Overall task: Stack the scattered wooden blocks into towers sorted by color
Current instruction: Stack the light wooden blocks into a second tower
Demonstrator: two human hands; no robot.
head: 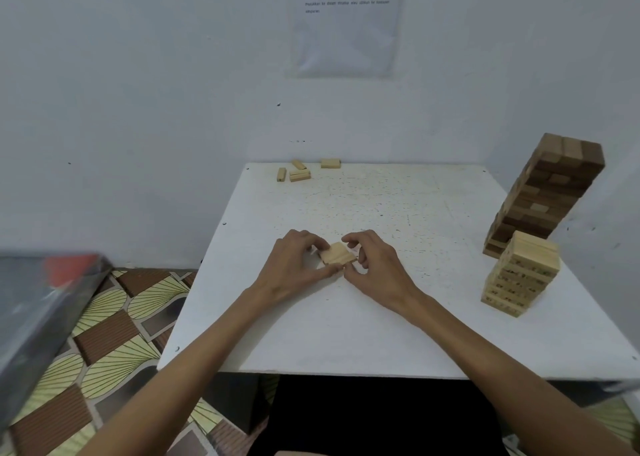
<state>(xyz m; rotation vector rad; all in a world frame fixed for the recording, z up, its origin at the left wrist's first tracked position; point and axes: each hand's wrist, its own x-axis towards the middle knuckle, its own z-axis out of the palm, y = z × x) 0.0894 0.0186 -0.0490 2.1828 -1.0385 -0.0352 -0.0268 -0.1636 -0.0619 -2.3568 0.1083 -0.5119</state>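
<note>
head view:
bench: white, speckled, set in a corner w/ walls behind and to the right; front edge runs just above the lap, left edge drops off to patterned floor.
open room: bare bench all around the hands; wide clear strip btwn hands and light tower, and from hands back to the loose blocks.
left hand: grip closed on left side of the light blocks, thumb and fingertips pinching.
right hand: grip closed on right side of same blocks, fingers curled over the far edge.
light blocks: a few pale pieces pressed side by side as a flat layer, mid-bench; can't tell if lifted or resting on the bench.
light tower: pale stack, right of the hands, near bench's right edge.
dark tower: taller brown stack just behind light tower, a couple of pale pieces in it.
loose blocks: four pale pieces, far behind the hands at bench's back edge.
containers: none seen.
room: paper sheet on back wall above the hands; blurred grey-red object far left of hands.
</note>
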